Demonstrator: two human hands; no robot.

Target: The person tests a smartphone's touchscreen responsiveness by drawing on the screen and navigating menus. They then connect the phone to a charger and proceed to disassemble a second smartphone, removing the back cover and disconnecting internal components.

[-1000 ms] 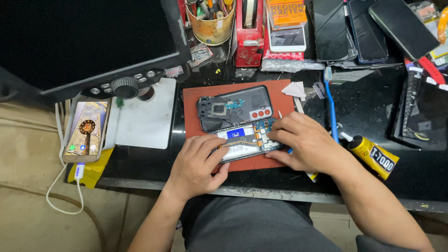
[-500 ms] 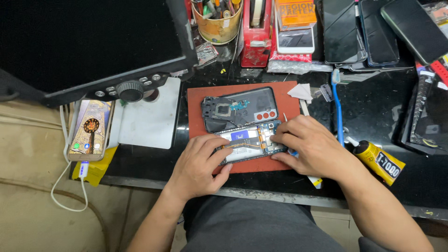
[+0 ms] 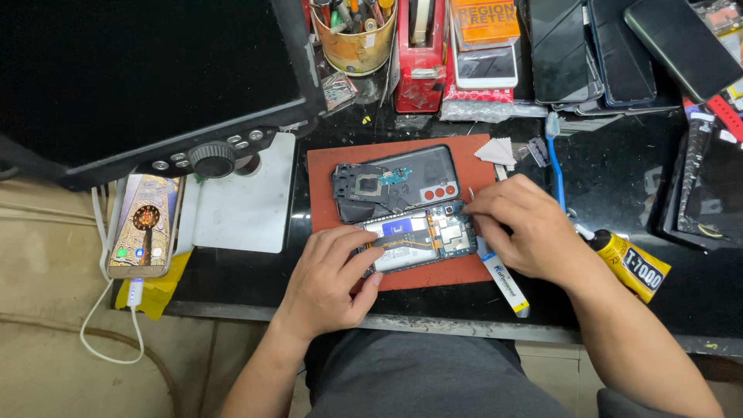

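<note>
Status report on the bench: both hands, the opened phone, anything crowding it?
Left hand steadying opened phone. Right hand at its right end, grip hidden. Removed back cover lies just above on red mat; glue tube off right.

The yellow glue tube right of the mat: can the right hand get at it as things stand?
Probably yes. The yellow glue tube lies in the open on the black bench just beside the right hand, which rests at the opened phone; nothing lies between them.

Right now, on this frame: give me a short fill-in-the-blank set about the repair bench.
1. The opened phone with its bare circuit board lies on a ____ rubber mat.
2. The left hand rests on the phone's ____ end.
3. The yellow glue tube lies to the ____ of the right hand.

Missing: red; left; right
</note>
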